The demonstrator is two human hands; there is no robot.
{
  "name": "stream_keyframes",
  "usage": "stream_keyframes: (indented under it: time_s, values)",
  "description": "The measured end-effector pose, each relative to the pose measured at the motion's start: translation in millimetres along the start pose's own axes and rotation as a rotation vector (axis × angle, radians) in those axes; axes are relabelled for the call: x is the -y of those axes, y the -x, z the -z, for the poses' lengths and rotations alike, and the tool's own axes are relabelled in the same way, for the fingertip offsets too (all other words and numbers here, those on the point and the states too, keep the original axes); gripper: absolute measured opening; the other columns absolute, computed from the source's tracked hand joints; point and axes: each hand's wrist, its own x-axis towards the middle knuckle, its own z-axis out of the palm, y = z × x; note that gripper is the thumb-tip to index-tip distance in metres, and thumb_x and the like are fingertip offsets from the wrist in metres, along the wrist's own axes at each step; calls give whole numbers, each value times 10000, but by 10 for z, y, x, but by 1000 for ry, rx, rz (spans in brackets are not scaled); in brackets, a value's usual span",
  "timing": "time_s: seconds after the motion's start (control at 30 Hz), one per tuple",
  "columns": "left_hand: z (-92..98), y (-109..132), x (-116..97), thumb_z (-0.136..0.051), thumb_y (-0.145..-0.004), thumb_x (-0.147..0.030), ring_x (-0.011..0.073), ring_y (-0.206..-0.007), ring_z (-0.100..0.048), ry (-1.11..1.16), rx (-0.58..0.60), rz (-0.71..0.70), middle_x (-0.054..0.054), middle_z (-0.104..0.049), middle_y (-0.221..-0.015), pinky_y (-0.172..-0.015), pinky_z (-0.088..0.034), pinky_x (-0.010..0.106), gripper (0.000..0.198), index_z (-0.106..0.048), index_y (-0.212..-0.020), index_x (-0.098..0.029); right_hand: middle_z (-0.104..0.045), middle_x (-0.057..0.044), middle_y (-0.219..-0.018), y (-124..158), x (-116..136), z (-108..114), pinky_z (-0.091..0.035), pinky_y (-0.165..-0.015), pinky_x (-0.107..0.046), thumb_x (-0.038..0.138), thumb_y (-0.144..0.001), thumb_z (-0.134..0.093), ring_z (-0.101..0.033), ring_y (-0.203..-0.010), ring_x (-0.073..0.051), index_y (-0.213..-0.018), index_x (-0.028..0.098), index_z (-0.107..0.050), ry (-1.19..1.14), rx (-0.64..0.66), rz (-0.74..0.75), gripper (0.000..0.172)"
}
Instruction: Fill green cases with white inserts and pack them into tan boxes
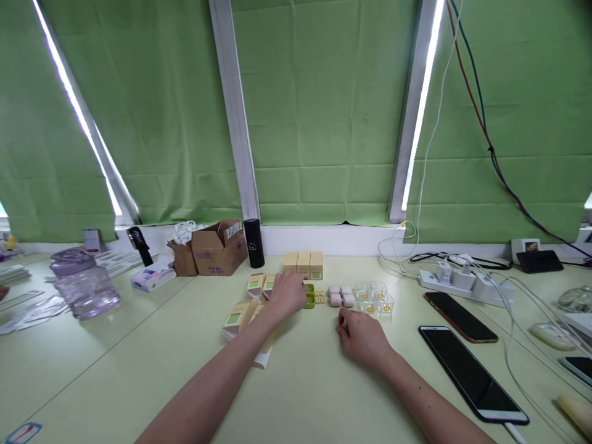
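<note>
My left hand point(289, 293) reaches over the middle of the table, fingers curled downward beside small green holders point(309, 297). Its fingertips are partly hidden, so I cannot make out what they grip. Below and beside it are open beige boxes point(235, 316) with green labels, partly covered by my forearm. My right hand point(362, 336) rests on the table with its fingers curled in, nothing visible in them. Ahead of it sit pale pink rounded cases point(341, 296) and clear cups point(375, 297) with gold-coloured centres. Small yellow pieces point(319, 297) lie between the green holders and pink cases.
Closed beige boxes point(303, 265) stand at the back, near a black cylinder point(254, 243) and a cardboard box point(219, 248). To the left are a purple-tinted jug point(86, 283) and a tissue pack point(153, 275). Phones point(472, 373), cables and a power strip point(465, 287) occupy the right.
</note>
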Motion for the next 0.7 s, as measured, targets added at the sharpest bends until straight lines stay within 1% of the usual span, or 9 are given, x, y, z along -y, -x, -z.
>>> stream_keyframes:
  time_s: [0.07,0.13,0.17,0.27,0.33,0.43,0.5,0.6,0.7]
  values:
    - [20,148,52,-515,-928,-218,300,-1114,-635,0,-26,-3,90,-770,-1054,-930,-434,428,284,-702,-1141,-244,-757,-58,-1005,-2,0,-1,-293,-629,-291,208,-936,-559,-700,-922,-233,-987,212,-618,-1,-4,0,79]
    - [23,261,65,-531,-902,-170,293,-1103,-624,5,-41,-20,81,-768,-1029,-906,-425,415,264,-715,-1075,-248,-757,-53,-996,-2,-1,-6,-287,-628,-290,210,-937,-557,-699,-909,-230,-983,212,-618,-4,-8,-1,77]
    - [18,301,61,-523,-889,-130,286,-1095,-621,9,-47,-25,78,-768,-1021,-893,-421,408,284,-718,-1059,-248,-756,-52,-992,-2,-1,-8,-284,-627,-289,209,-935,-557,-698,-907,-228,-981,213,-617,-6,-7,-1,76]
    - [-18,368,27,-502,-866,-68,279,-1043,-608,7,-44,-32,77,-767,-941,-881,-406,411,277,-723,-902,-232,-755,-52,-999,2,-1,-9,-285,-629,-286,200,-935,-558,-695,-915,-224,-976,216,-610,-6,-1,-4,68]
    - [-50,388,5,-491,-884,-86,289,-1028,-591,-5,-45,-38,87,-759,-921,-888,-400,425,259,-706,-851,-225,-755,-52,-1009,4,3,-4,-287,-631,-284,200,-939,-559,-694,-924,-222,-978,219,-607,-1,5,-10,65]
    - [-99,421,-7,-468,-945,-180,308,-1055,-560,-10,-54,-75,105,-740,-964,-909,-400,442,233,-695,-950,-231,-757,-52,-1015,2,12,4,-287,-631,-287,210,-941,-563,-694,-934,-224,-982,220,-609,5,10,-19,62]
    - [-135,442,-1,-473,-958,-227,319,-1089,-535,-16,-36,-103,112,-723,-993,-935,-395,454,225,-690,-1018,-242,-759,-48,-1015,-1,14,3,-289,-634,-289,217,-939,-568,-694,-934,-226,-978,220,-611,3,7,-16,59]
    - [-192,457,10,-537,-921,-222,339,-1149,-491,-39,3,-133,115,-700,-1026,-984,-369,482,216,-694,-1063,-266,-759,-45,-1003,-4,9,-7,-292,-638,-289,237,-933,-579,-693,-923,-227,-970,220,-611,-5,-11,-5,51]
    - [-250,449,12,-571,-883,-177,350,-1185,-460,-67,17,-140,121,-680,-1042,-999,-351,493,236,-707,-1049,-274,-760,-41,-989,0,3,-17,-289,-634,-288,259,-930,-592,-691,-911,-227,-961,222,-608,-11,-24,0,51]
